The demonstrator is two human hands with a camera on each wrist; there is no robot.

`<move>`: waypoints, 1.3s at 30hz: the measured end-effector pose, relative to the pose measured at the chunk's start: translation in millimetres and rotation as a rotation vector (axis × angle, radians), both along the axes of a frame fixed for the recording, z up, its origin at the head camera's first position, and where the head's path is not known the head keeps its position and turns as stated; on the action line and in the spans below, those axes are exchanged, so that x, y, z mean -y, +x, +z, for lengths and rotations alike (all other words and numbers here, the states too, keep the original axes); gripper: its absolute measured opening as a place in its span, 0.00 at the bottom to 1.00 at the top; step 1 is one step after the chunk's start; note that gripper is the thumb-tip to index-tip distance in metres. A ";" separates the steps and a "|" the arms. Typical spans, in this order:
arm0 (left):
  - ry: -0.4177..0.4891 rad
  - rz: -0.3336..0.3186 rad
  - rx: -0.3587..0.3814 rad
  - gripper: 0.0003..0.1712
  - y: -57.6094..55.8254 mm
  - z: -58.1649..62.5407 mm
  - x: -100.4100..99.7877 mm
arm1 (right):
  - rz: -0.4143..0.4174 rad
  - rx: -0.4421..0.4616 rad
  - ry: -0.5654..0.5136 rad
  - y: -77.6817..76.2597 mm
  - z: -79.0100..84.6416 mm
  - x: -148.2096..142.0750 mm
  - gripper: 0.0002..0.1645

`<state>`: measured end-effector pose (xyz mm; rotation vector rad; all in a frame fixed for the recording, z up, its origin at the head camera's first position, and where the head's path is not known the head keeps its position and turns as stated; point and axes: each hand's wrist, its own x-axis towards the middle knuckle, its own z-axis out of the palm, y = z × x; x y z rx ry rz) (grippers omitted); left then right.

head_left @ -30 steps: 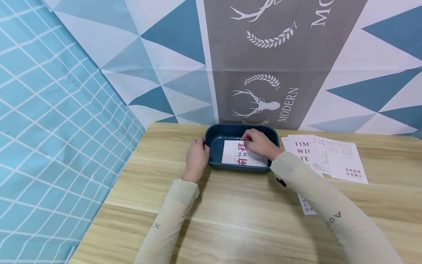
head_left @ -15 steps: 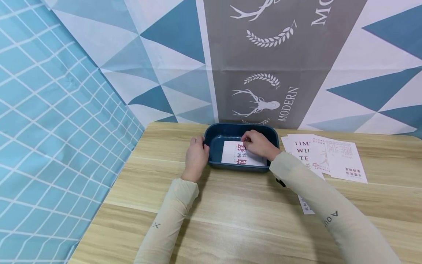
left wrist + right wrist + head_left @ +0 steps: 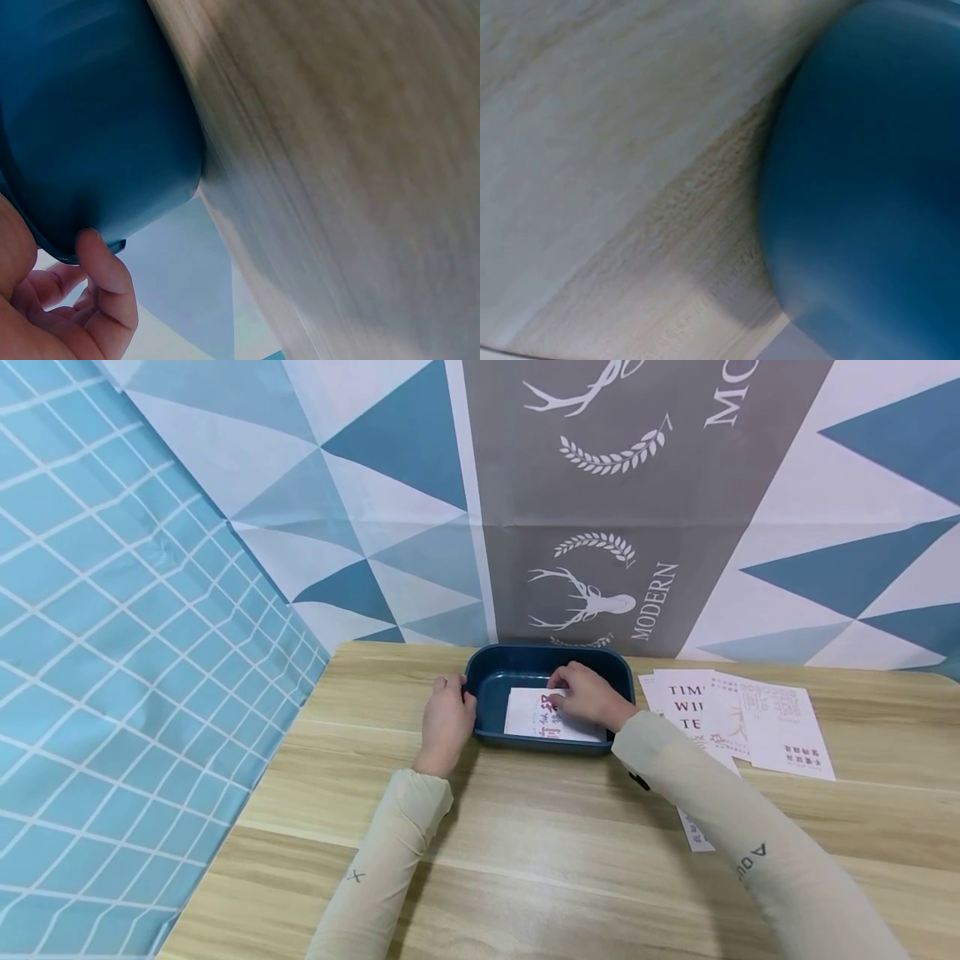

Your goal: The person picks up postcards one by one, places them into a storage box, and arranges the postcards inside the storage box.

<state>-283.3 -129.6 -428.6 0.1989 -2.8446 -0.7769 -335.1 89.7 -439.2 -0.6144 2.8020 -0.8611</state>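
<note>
A dark blue rectangular bin [image 3: 489, 700] stands on the wooden table near the patterned wall. My left hand [image 3: 444, 718] grips its left end, and in the left wrist view the curled fingers [image 3: 109, 281] hook at the rim. Inside the bin lie white cards with red and dark Chinese characters. The top card [image 3: 525, 714] is pinched near its far edge between thumb and fingers of my right hand [image 3: 587, 693], which covers its right part. Only the bin's blue outer wall [image 3: 862, 195] and the tabletop show in the right wrist view; that hand is out of it.
Right of the bin, several printed cards [image 3: 791, 727] lie overlapping on the table [image 3: 525, 860]. Another card [image 3: 696, 831] sticks out from beneath the right sleeve [image 3: 720, 810]. The wall [image 3: 570, 543] rises directly behind the bin, and a blue gridded sheet [image 3: 135, 693] borders the left side.
The printed characters on the top card look shortened and shifted under the right hand, its surface now tilted. Left hand and bin stay in place.
</note>
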 end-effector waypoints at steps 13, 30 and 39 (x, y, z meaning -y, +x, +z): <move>0.009 -0.001 0.002 0.16 1.8 -2.2 -0.7 | 0.032 -0.043 0.109 4.4 -8.5 0.8 0.13; 0.017 -0.008 -0.021 0.16 1.7 -0.8 0.1 | 0.043 -0.091 0.193 4.2 -8.6 3.4 0.14; 0.017 -0.007 -0.008 0.17 0.8 -0.4 -0.2 | 0.042 -0.112 0.215 5.0 -6.5 2.3 0.14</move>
